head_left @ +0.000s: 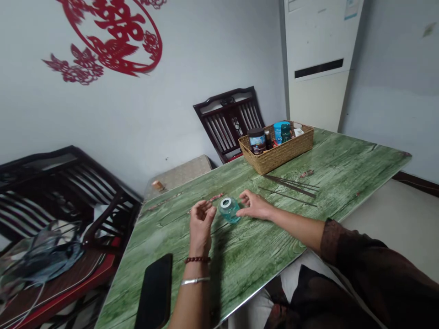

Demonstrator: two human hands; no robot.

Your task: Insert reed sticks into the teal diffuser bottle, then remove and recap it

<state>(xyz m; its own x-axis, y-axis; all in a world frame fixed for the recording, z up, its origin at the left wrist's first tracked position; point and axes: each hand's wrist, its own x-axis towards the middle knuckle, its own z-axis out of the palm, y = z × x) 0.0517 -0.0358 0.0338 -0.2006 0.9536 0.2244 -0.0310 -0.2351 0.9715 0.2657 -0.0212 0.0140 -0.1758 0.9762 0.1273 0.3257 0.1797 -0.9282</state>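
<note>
A small clear blue-green glass bottle (230, 215) with a silvery ring-shaped top stands on the green wood-patterned table (192, 292), between my two hands. My left hand (201, 224) is raised to its left, fingers loosely curled and thumb apart, with nothing visible in it. On the other side, my right hand (256, 205) has its thumb and fingers spread around the bottle's right side. The thumb tip is at the glass; whether it touches, I cannot tell. Several thin dark sticks (295, 186) lie beyond my right hand.
A wicker basket (284, 157) with jars and bottles stands at the back of the table. A black phone (155, 292) lies at the near left. Dark wooden chairs (233, 121) stand behind the table and to the left, and a white cabinet-like unit (318, 41) fills the corner.
</note>
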